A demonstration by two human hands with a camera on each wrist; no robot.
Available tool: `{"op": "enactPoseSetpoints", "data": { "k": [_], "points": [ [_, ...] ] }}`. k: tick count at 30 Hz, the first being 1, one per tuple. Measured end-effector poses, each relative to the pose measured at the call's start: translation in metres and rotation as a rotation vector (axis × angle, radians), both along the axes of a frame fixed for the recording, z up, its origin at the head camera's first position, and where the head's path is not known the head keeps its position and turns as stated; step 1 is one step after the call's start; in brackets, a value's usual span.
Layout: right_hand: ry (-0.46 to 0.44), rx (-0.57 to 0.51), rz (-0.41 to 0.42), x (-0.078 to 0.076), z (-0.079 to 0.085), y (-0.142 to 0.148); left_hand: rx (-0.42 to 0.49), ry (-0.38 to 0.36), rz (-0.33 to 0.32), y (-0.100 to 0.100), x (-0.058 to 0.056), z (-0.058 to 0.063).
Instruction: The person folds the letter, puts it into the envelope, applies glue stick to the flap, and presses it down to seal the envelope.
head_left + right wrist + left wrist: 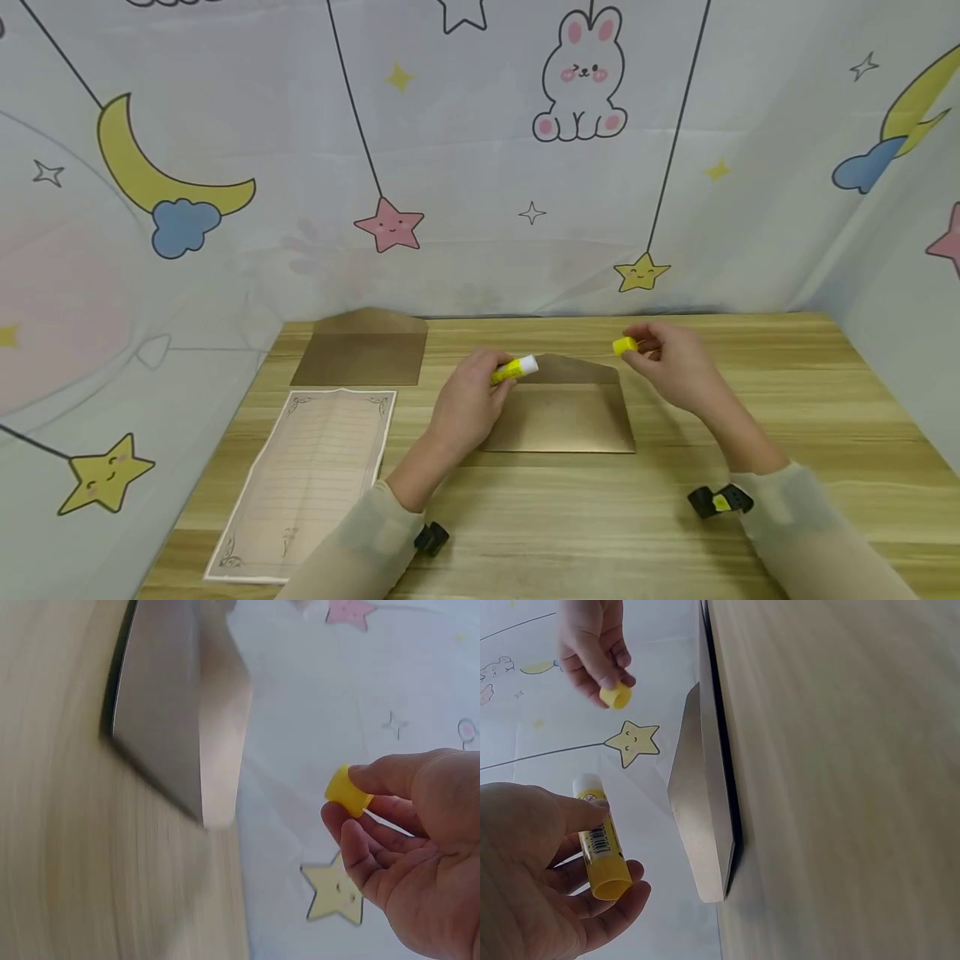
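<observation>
My left hand [467,402] grips a yellow glue stick [513,369] with a white end, over the left side of a brown envelope [562,418]. In the left wrist view the tube's yellow end [610,883] points downward and looks uncapped. Off the envelope's far right corner, my right hand [681,371] pinches a small yellow cap [347,791] between thumb and fingers. The cap is apart from the glue stick. The envelope lies on the table with its flap [573,369] unfolded away from me.
A second brown envelope [360,360] lies at the table's far left, its flap also unfolded. Nearer me is a lined sheet of letter paper [307,479] with an ornate border. A printed cloth [480,167] hangs along the back edge of the wooden table [570,533].
</observation>
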State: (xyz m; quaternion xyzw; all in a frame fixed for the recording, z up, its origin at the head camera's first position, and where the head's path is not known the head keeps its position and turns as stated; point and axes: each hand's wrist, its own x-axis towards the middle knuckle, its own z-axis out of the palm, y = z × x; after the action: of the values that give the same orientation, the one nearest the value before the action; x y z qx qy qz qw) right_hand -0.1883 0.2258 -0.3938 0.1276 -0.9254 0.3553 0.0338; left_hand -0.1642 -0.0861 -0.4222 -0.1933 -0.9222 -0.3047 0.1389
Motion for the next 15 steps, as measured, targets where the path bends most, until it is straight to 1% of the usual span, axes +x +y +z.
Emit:
{"op": "enactPoseSetpoints", "data": {
  "k": [8,15],
  "points": [
    [-0.007,-0.215,0.095,0.01,-0.001,-0.035,-0.014,0.005,-0.018,0.005,0.002,0.004],
    [-0.017,-0.309,0.146,0.013,-0.006,-0.054,-0.024,0.007,-0.028,0.009,0.003,0.005]
  ]
}}
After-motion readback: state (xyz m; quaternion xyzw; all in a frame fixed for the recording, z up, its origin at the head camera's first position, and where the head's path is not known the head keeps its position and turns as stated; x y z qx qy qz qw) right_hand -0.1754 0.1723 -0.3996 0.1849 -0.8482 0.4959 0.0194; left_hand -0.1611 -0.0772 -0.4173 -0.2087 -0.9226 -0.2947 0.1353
